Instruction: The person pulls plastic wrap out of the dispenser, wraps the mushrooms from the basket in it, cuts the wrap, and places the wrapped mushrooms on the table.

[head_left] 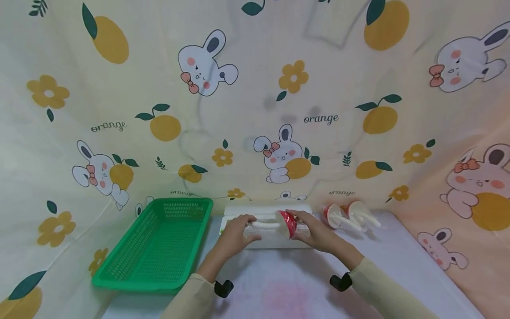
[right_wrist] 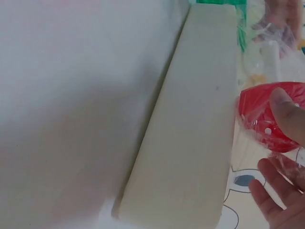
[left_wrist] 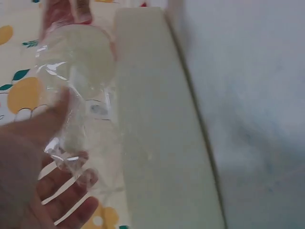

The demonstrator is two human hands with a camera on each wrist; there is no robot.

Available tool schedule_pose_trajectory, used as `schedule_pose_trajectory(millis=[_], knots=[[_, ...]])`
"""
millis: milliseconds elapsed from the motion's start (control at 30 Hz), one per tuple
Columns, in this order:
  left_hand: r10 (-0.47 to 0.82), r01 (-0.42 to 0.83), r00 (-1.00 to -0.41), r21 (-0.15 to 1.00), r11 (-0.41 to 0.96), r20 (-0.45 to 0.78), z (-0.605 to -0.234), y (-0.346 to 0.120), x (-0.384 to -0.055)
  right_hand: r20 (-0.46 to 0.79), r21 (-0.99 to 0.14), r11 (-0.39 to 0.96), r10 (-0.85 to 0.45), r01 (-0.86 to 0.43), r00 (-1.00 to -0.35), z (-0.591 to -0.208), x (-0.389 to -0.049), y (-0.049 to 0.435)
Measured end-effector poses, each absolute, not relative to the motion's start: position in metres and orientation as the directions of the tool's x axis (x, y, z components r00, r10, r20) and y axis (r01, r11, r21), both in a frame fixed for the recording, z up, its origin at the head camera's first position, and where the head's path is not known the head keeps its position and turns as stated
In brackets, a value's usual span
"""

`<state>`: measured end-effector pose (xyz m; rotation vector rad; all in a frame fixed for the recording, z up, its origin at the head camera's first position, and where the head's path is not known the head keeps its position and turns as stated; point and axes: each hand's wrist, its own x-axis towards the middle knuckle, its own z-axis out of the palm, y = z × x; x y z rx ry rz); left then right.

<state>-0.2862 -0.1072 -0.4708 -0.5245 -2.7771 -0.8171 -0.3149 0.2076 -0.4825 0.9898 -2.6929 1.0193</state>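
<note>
A plastic-wrapped ladle (head_left: 286, 223), with a red white-dotted bowl and a white handle, lies sideways over a long white box (head_left: 275, 243). My right hand (head_left: 312, 231) holds it by the bowl, the thumb on the red outside in the right wrist view. At the handle end, my left hand (head_left: 235, 234) has its thumb and fingers around the loose clear wrapping. In the left wrist view, the cream inside of the ladle's bowl (left_wrist: 88, 57) shows through the film.
A green plastic basket (head_left: 159, 248) stands on the left of the white-covered table (head_left: 318, 292). Two more wrapped red-and-white ladles (head_left: 360, 215) lie at the back right. Behind everything hangs a patterned cloth (head_left: 247, 110) with rabbits and oranges.
</note>
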Motion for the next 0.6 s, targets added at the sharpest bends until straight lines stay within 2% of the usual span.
schedule_pose_trajectory(millis=[133,267,433,600], knots=[[0.319,0.44,-0.878,0.345,0.829,0.356,-0.478,-0.107,-0.292,0.241,-0.621,0.558,-0.531,-0.55,-0.812,-0.479,-0.316,0.205],[0.307,0.458,-0.833,0.261,0.85,0.461,-0.483,-0.105,-0.294,0.215,-0.672,0.522,-0.543,-0.526,-0.812,-0.475,-0.317,0.201],[0.281,0.454,-0.805,0.237,0.859,0.523,-0.473,-0.103,-0.292,0.239,-0.648,0.537,-0.531,-0.54,-0.813,-0.466,-0.317,0.202],[0.252,0.437,-0.807,0.253,0.863,0.534,-0.459,-0.101,-0.292,0.327,-0.59,0.516,-0.551,-0.621,-0.768,-0.453,-0.319,0.203]])
